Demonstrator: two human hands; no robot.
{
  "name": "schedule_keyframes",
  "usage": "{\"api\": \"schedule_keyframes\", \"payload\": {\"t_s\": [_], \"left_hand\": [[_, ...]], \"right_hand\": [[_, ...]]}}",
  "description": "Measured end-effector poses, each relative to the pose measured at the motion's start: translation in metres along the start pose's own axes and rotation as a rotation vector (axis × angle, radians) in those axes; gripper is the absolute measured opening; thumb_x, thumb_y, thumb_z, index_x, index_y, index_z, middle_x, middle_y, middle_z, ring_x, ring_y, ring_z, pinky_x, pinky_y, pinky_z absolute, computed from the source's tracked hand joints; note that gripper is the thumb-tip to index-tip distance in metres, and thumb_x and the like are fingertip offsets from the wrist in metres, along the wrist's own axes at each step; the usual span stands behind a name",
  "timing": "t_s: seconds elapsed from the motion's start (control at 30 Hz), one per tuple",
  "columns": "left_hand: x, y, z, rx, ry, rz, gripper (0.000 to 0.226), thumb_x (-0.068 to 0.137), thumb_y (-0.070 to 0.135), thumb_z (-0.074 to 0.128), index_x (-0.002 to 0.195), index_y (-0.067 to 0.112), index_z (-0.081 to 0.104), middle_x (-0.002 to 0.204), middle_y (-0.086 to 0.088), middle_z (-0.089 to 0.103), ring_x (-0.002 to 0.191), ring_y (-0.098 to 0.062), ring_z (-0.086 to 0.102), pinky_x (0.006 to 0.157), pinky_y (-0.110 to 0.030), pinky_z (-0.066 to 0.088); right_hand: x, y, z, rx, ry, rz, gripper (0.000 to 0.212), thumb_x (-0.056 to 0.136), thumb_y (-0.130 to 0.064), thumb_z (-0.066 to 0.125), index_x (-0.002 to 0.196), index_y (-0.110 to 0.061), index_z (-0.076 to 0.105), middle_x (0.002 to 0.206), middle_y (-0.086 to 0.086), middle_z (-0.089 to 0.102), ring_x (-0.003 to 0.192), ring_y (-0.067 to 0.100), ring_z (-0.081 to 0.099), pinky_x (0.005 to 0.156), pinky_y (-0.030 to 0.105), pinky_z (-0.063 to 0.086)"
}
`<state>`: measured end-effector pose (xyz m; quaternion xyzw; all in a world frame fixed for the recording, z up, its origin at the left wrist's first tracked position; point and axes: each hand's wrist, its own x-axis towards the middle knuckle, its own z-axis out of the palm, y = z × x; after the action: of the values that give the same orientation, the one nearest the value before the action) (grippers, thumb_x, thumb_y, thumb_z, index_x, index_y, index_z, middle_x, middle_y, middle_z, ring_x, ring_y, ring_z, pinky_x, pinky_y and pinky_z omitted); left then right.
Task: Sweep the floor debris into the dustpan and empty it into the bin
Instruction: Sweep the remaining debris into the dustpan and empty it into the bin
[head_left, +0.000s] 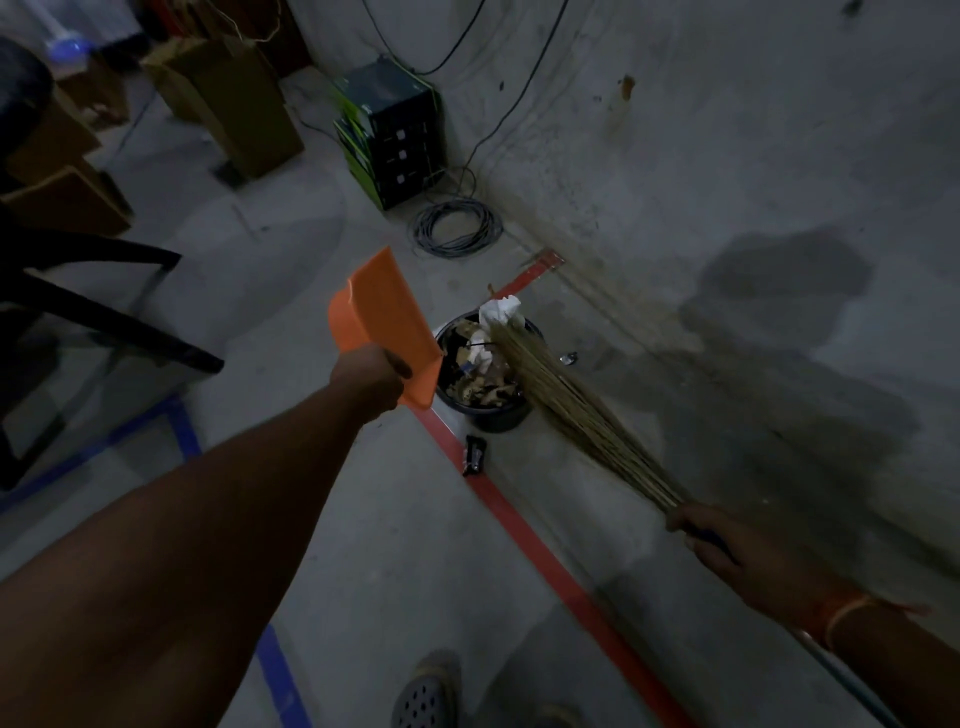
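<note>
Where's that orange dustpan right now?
In the head view, left of centre: the left hand holds the orange dustpan raised and tilted beside the black bin, its lower edge at the bin's rim.

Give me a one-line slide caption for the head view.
Left hand tips the orange dustpan over the full black bin while the right hand holds the broom.

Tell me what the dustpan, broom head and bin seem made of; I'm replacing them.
Dustpan: looks like moulded plastic, uniform orange, smooth, thin-walled.
Broom: a bundle of dry straw-coloured fibres, probably grass or similar plant stalks, fanning out from the right hand.
Bin: dark round bucket, likely plastic; dim light leaves it uncertain.
</note>
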<state>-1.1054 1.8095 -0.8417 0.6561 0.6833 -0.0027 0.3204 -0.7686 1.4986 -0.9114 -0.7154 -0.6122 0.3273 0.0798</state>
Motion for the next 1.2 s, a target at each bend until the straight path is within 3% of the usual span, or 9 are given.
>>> {"api": "schedule_keyframes", "payload": {"t_s": [0.1, 0.27, 0.37, 0.43, 0.53, 0.67, 0.8, 0.97, 1.2], "left_hand": [[-0.012, -0.023, 0.001, -0.041, 0.001, -0.011, 0.039, 0.095, -0.006, 0.055, 0.125, 0.015, 0.07, 0.12, -0.015, 0.064, 0.078, -0.021, 0.065, 0.053, -0.024, 0.049], [-0.033, -0.064, 0.009, -0.197, 0.018, -0.044, 0.04, 0.094, -0.002, 0.058, 0.121, 0.023, 0.072, 0.09, -0.015, 0.069, 0.065, -0.024, 0.064, 0.05, -0.028, 0.049], [-0.053, -0.09, 0.014, -0.303, 0.009, -0.036, 0.039, 0.094, -0.001, 0.059, 0.122, 0.022, 0.073, 0.09, -0.015, 0.068, 0.064, -0.022, 0.063, 0.046, -0.026, 0.046], [-0.07, -0.109, 0.015, -0.353, 0.008, -0.031, 0.04, 0.094, -0.001, 0.06, 0.123, 0.022, 0.073, 0.089, -0.015, 0.067, 0.063, -0.02, 0.063, 0.043, -0.023, 0.045], [-0.109, -0.144, 0.012, -0.39, 0.012, -0.005, 0.038, 0.094, 0.0, 0.06, 0.121, 0.023, 0.073, 0.092, -0.015, 0.068, 0.061, -0.017, 0.063, 0.044, -0.023, 0.046], [-0.167, -0.2, 0.011, -0.444, -0.013, 0.001, 0.036, 0.096, 0.002, 0.06, 0.122, 0.024, 0.072, 0.102, -0.015, 0.07, 0.065, -0.018, 0.062, 0.049, -0.027, 0.047], [-0.226, -0.266, 0.019, -0.535, -0.02, -0.02, 0.036, 0.098, 0.002, 0.058, 0.123, 0.026, 0.07, 0.106, -0.018, 0.07, 0.07, -0.019, 0.062, 0.051, -0.029, 0.047], [-0.316, -0.339, 0.037, -0.681, 0.024, -0.04, 0.037, 0.098, -0.001, 0.056, 0.122, 0.024, 0.07, 0.107, -0.018, 0.07, 0.065, -0.017, 0.057, 0.045, -0.025, 0.042], [-0.483, -0.441, 0.09, -0.861, 0.173, -0.105, 0.04, 0.097, -0.004, 0.053, 0.114, 0.025, 0.073, 0.099, -0.013, 0.072, 0.067, -0.022, 0.055, 0.049, -0.026, 0.04]], "right_hand": [[-0.006, -0.012, -0.003, 0.055, -0.013, 0.019, 0.056, 0.078, -0.083, 0.018, 0.114, -0.055, 0.05, 0.113, -0.024, 0.06, 0.102, -0.002, 0.057, 0.089, 0.032, 0.05], [-0.02, -0.033, -0.001, 0.079, 0.031, 0.01, 0.03, 0.091, -0.06, 0.04, 0.113, -0.048, 0.056, 0.116, -0.022, 0.06, 0.103, -0.003, 0.057, 0.091, 0.032, 0.05], [-0.037, -0.047, 0.004, 0.151, 0.071, 0.005, 0.037, 0.087, -0.066, 0.043, 0.112, -0.043, 0.059, 0.107, -0.017, 0.063, 0.077, 0.015, 0.068, 0.069, 0.032, 0.058], [-0.05, -0.08, 0.003, 0.227, 0.076, 0.039, 0.02, 0.093, -0.04, 0.052, 0.109, -0.034, 0.061, 0.099, -0.007, 0.065, 0.053, 0.017, 0.063, 0.047, 0.023, 0.052], [-0.072, -0.118, 0.015, 0.284, 0.074, 0.037, 0.015, 0.097, -0.008, 0.049, 0.105, -0.013, 0.061, 0.092, 0.012, 0.061, 0.041, 0.002, 0.051, 0.04, 0.012, 0.039], [-0.116, -0.153, 0.046, 0.306, 0.017, 0.068, 0.015, 0.099, -0.017, 0.05, 0.107, -0.021, 0.061, 0.076, 0.007, 0.063, 0.037, 0.021, 0.047, 0.036, 0.023, 0.039], [-0.151, -0.186, 0.081, 0.231, -0.007, 0.02, 0.015, 0.098, -0.025, 0.052, 0.106, -0.035, 0.061, 0.083, -0.005, 0.065, 0.04, 0.021, 0.055, 0.039, 0.026, 0.046], [-0.196, -0.225, 0.129, 0.3, -0.018, -0.04, 0.024, 0.097, -0.02, 0.054, 0.097, -0.043, 0.06, 0.073, 0.006, 0.062, 0.042, 0.019, 0.054, 0.04, 0.026, 0.045], [-0.282, -0.252, 0.207, 0.259, -0.07, -0.129, 0.019, 0.097, -0.022, 0.054, 0.103, -0.039, 0.06, 0.075, 0.02, 0.065, 0.052, 0.039, 0.061, 0.043, 0.043, 0.052]]}}
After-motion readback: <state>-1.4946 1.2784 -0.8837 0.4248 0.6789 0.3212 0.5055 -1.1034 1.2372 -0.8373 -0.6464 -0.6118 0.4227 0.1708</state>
